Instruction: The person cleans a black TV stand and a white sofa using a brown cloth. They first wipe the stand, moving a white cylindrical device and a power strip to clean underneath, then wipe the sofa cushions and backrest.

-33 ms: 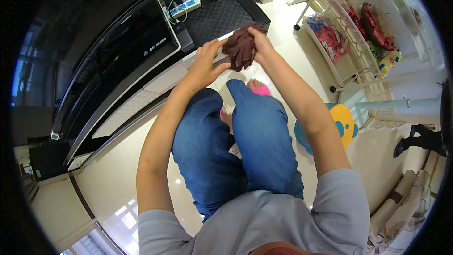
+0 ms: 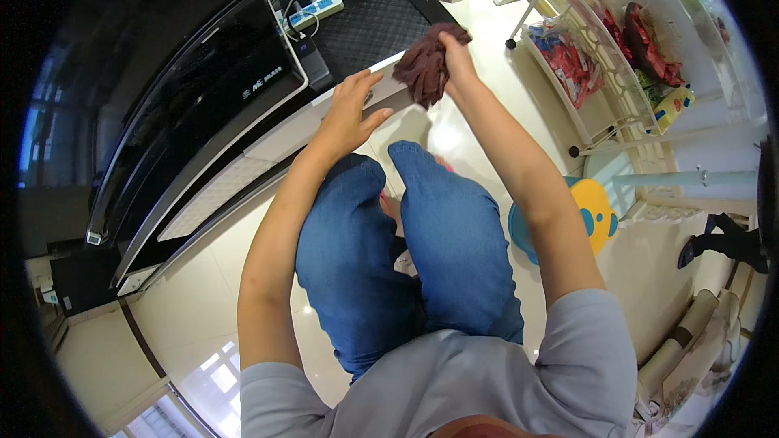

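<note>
Where the right hand [image 2: 458, 63] grips it, cloth [image 2: 423, 71] (dark brown) bunches.

White lettering [image 2: 262, 83] is standing out on the glossy black panel [image 2: 211, 93], near its right end; a small emblem is leading a short line of characters that is slanting upward to the right. From where I am standing, this line is showing most clearly. Blue markings are lying along the white power strip [image 2: 320, 6], too fine to read. The dark box [image 2: 315, 62] beside it is bearing a faint bluish mark. Across the room, the yellow-and-white package [image 2: 670, 110] is showing small print, and the red packages [image 2: 570, 70] are carrying printed patches, both too small to make out.
</note>
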`<state>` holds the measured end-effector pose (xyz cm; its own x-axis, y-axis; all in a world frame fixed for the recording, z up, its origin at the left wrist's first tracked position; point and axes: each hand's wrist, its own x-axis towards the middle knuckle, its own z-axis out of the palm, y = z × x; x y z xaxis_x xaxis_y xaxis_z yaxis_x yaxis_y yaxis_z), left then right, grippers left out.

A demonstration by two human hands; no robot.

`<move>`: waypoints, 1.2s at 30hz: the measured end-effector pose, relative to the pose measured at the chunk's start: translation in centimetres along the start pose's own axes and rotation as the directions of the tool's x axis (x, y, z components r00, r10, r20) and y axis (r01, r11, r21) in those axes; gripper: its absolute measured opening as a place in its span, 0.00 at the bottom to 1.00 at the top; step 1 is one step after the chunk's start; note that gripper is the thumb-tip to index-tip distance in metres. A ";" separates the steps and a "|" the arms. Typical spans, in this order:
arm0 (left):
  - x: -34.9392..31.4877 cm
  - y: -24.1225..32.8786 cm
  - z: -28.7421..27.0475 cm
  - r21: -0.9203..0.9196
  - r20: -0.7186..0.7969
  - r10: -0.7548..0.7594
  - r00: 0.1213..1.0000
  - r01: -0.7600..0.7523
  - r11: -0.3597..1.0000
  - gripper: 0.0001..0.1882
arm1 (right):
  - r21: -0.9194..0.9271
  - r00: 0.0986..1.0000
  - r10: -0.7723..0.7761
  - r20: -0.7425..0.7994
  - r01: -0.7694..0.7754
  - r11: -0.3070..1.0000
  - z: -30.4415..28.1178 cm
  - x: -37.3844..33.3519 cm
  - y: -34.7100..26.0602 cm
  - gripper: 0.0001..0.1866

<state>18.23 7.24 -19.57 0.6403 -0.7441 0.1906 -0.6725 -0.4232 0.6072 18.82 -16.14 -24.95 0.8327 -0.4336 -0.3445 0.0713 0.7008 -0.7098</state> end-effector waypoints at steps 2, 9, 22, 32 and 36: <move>0.0 -0.4 0.5 0.016 0.031 -0.030 0.999 0.029 0.999 0.30 | -0.253 0.941 -0.334 -0.053 0.311 0.916 -1.4 4.5 0.3 0.23; -0.2 -2.1 1.2 0.106 0.150 -0.183 0.972 0.168 0.980 0.28 | -0.955 0.723 -0.685 0.094 0.261 0.144 -3.6 6.2 5.3 0.24; 0.1 -2.6 0.2 0.067 0.265 -0.260 0.929 0.251 0.966 0.29 | -0.751 0.746 -0.551 -0.374 0.105 0.652 -5.7 8.6 18.5 0.30; -1.1 -3.3 -0.5 0.093 0.245 -0.314 0.917 0.300 0.949 0.31 | -0.918 0.572 -0.774 0.270 0.395 -0.029 -1.0 7.5 1.0 0.15; -0.9 -3.3 -0.4 0.094 0.259 -0.286 0.923 0.270 0.958 0.31 | -0.871 0.756 -0.556 0.345 0.039 -0.489 0.5 12.9 1.5 0.12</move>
<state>20.05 9.53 -21.47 0.6865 -0.6998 -0.1975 -0.5066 -0.6552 0.5604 29.88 -20.40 -30.17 0.7796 -0.5217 0.3465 -0.4813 -0.8531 -0.2017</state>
